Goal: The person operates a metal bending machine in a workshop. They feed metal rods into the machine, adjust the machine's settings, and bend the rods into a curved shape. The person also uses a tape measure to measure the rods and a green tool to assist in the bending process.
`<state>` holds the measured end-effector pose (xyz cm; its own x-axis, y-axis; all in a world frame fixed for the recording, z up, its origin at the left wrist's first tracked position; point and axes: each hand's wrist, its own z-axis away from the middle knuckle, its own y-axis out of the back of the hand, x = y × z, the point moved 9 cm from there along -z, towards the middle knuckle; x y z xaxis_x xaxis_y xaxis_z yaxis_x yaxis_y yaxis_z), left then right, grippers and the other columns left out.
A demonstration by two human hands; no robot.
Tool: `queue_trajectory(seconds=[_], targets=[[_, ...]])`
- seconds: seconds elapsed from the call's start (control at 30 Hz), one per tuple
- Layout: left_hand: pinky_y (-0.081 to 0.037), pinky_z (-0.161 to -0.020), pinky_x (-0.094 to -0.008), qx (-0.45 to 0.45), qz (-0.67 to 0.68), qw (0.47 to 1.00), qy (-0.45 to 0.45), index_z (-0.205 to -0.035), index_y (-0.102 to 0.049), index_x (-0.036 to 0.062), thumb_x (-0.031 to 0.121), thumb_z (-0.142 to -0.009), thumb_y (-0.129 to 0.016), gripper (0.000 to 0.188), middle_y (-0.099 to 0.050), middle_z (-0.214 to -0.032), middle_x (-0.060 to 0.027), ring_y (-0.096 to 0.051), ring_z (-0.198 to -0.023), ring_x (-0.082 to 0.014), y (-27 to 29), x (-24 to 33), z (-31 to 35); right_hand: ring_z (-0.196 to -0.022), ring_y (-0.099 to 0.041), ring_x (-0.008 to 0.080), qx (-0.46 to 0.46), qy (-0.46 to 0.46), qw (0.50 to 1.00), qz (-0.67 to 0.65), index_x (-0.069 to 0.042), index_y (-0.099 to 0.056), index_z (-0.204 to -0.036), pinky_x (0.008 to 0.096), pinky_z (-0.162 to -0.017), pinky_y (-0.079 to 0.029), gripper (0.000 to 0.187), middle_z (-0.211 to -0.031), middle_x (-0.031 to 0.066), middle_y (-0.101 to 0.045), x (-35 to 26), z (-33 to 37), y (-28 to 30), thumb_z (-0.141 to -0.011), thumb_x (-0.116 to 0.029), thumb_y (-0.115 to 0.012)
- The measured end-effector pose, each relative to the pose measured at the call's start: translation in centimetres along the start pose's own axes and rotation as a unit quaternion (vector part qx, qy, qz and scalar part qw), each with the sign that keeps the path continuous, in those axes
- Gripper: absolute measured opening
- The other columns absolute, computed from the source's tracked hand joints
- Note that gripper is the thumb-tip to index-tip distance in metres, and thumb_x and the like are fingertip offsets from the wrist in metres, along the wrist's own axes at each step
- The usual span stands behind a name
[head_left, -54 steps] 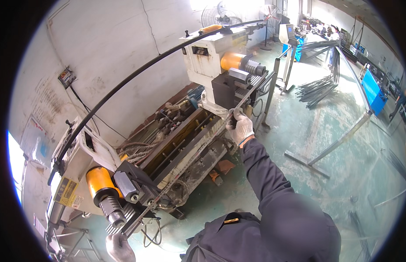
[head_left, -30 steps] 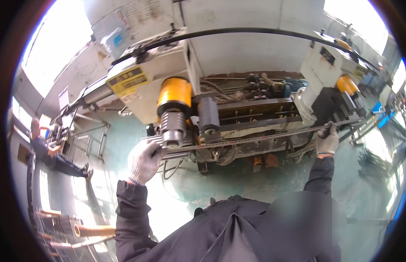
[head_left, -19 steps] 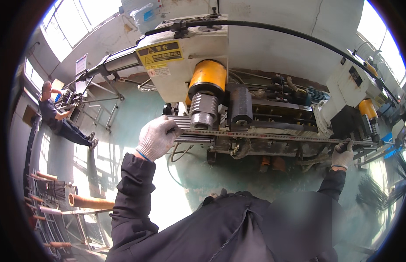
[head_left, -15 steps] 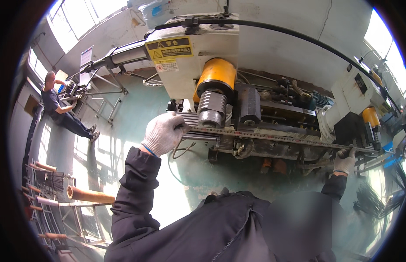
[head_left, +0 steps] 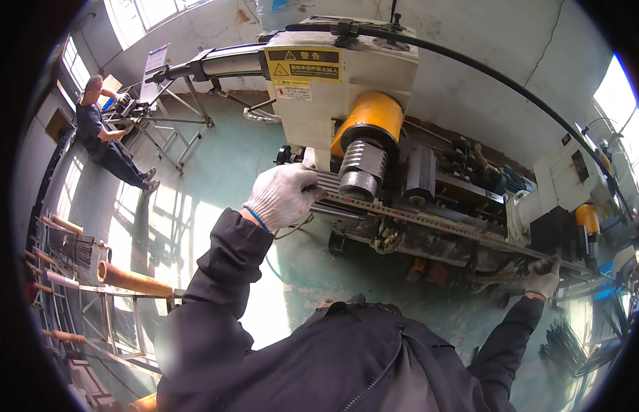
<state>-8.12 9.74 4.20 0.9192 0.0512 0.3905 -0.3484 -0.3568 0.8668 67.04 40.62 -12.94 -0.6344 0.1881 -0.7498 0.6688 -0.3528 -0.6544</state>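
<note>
Seen from above in a workshop, a person in a dark jacket (head_left: 333, 357) stretches a tape measure (head_left: 429, 221) along the front of a long machine with a cream housing (head_left: 343, 113) at its left end. The left hand (head_left: 282, 198), in a white knitted glove, has its fingers closed on the tape's near end, beside parallel metal rails (head_left: 326, 180). The right hand (head_left: 543, 278), also gloved, is well apart at the tape's far end, fingers curled against it (too small to tell whether they pinch it). Just behind the tape, near the left hand, are a ridged metal cylinder (head_left: 363, 168), an orange cylinder (head_left: 376, 115) and a dark angular block (head_left: 420, 175). A black bar (head_left: 471, 60) arches overhead. At far left, a co-worker (head_left: 103, 134) stands by a metal frame (head_left: 175, 127) on the green floor (head_left: 233, 151).
</note>
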Motion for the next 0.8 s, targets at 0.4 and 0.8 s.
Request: queue_trajectory(seconds=[0.4,0.8], targets=[[-0.062,-0.085,-0.0516,-0.002,-0.019,1.0,-0.004,-0.095,-0.083,0.0057,0.033,-0.095,-0.084,0.027,-0.077,-0.094,-0.02,-0.078,-0.095,-0.0421,-0.6,-0.7,0.0,-0.073,-0.048,0.0129,-0.033,-0.009,0.999,-0.004,-0.011,-0.074,-0.113,0.029,-0.062,-0.039,0.027,-0.085,-0.0011,-0.056,0.4,-2.1,1.3,-0.116,-0.038,-0.073],[-0.063,-0.085,-0.0513,0.0,-0.025,1.0,-0.006,-0.095,-0.083,0.006,0.032,-0.096,-0.084,0.026,-0.078,-0.095,-0.0185,-0.078,-0.095,-0.0416,-0.6,-0.4,-0.1,-0.073,-0.049,0.0135,-0.007,-0.001,1.0,-0.008,-0.012,-0.075,-0.112,0.0295,-0.063,-0.039,0.026,-0.083,-0.0009,-0.056,0.5,-2.5,1.7,-0.117,-0.038,-0.072]])
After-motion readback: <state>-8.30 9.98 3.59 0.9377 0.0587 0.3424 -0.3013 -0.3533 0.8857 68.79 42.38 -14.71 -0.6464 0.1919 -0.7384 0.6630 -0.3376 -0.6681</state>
